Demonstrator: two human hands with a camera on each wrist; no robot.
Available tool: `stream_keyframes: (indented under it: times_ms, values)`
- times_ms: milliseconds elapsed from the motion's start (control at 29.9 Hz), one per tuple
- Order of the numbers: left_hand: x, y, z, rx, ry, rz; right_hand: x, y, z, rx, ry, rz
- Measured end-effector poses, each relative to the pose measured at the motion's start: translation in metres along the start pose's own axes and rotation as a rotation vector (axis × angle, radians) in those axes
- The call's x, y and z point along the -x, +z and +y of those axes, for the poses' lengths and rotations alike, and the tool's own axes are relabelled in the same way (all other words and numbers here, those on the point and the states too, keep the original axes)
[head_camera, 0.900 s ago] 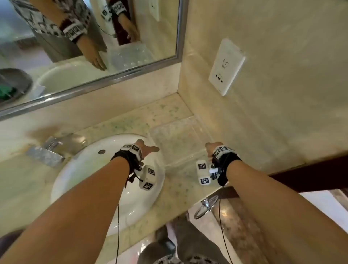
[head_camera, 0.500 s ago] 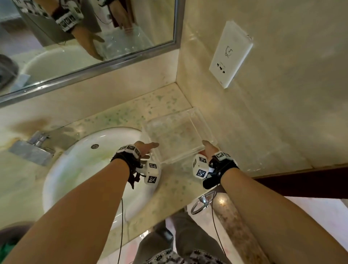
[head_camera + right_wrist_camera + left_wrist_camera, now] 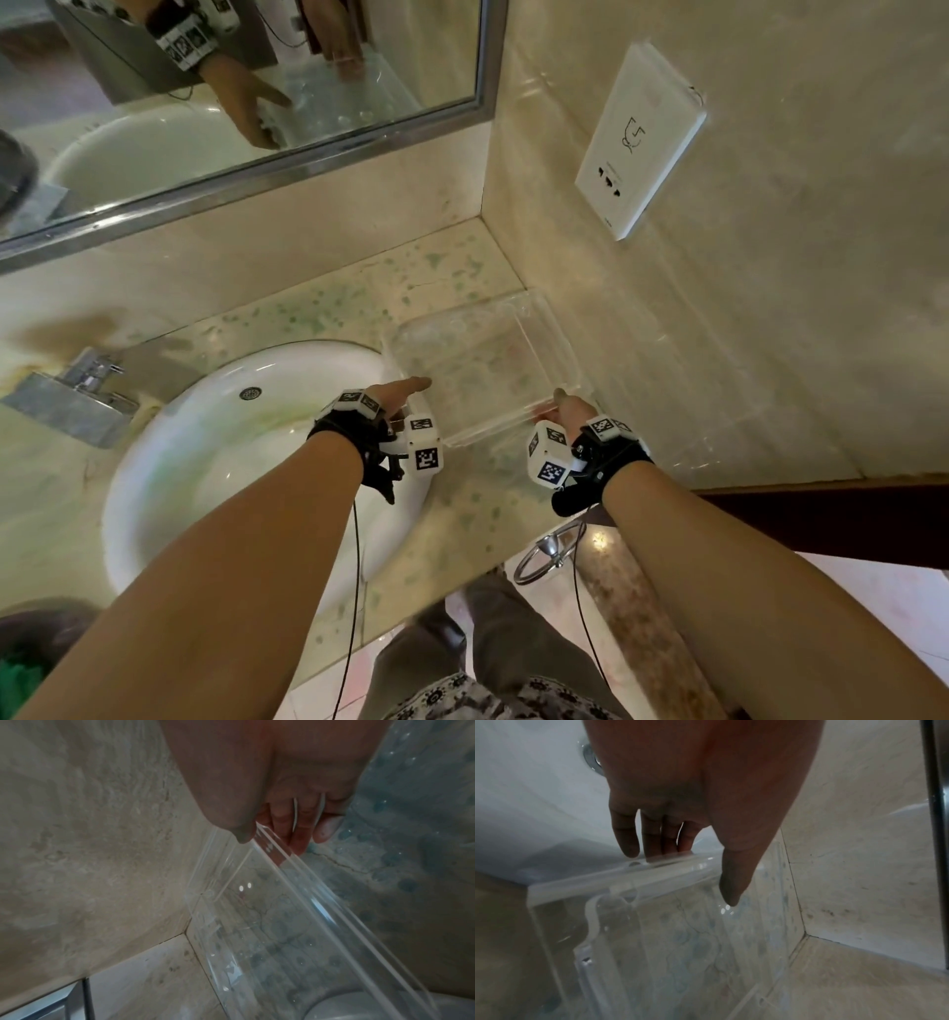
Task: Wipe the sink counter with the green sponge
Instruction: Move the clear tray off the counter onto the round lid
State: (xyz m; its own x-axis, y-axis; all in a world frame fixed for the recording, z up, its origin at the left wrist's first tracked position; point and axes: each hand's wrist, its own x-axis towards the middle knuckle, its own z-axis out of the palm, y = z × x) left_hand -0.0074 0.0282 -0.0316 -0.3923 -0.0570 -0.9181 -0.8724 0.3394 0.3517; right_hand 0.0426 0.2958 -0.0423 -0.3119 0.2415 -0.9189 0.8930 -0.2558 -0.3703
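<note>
Sink counter (image 3: 318, 313) spreads under + ahead of both hands, pale stone w/ green speckles; same surface shows blue-ish in wrist views. Two beige walls meet in a corner past the fingertips; the wall ahead carries a mirror (image 3: 246, 77) w/ metal frame, the wall to the right of the right hand carries a white socket plate (image 3: 639, 141).

White basin (image 3: 221, 452) sits below + left of the left hand, overflow hole on its far wall. Chrome faucet (image 3: 77, 395) further left of that hand, well apart from it.

Clear plastic tray (image 3: 488, 370) is between the two hands, held at its opposite sides, off the counter as far as the wrist views show; it looks tilted. Counter pattern shows through it.

Left hand (image 3: 398, 398) grips tray's left edge: thumb (image 3: 731, 878) lies over the rim into the tray, four fingers (image 3: 652, 839) reach under the edge. Partly closed, pinch-type hold.

Right hand (image 3: 570, 411) grips the right edge: thumb (image 3: 241, 829) on one face, fingers (image 3: 300, 833) curled behind the clear wall, seen through the plastic. Also a pinch hold.

Both wrists wear black straps w/ white marker cubes.

Green sponge: not clearly seen. A green blur (image 3: 20, 673) sits at bottom-left corner of head view, far back-left of the left hand, behind the forearm; can't tell if that's it. Neither hand holds it.
</note>
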Motion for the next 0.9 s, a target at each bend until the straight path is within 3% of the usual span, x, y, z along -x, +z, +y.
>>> stream_keyframes:
  times_ms: [334, 501, 735, 902]
  values:
    - [0.013, 0.009, 0.007, -0.023, 0.018, -0.002, -0.006, -0.01, -0.012, 0.03, 0.005, 0.023]
    - [-0.029, 0.01, -0.005, 0.059, 0.112, -0.035, -0.001, -0.012, -0.018, 0.053, -0.022, 0.014]
    - [0.038, 0.006, 0.017, 0.16, 0.263, 0.061, 0.023, -0.002, -0.016, -0.1, -0.093, -0.086]
    - [0.069, -0.012, 0.016, 0.397, 0.337, 0.174, 0.043, 0.023, -0.033, -0.231, -0.178, -0.175]
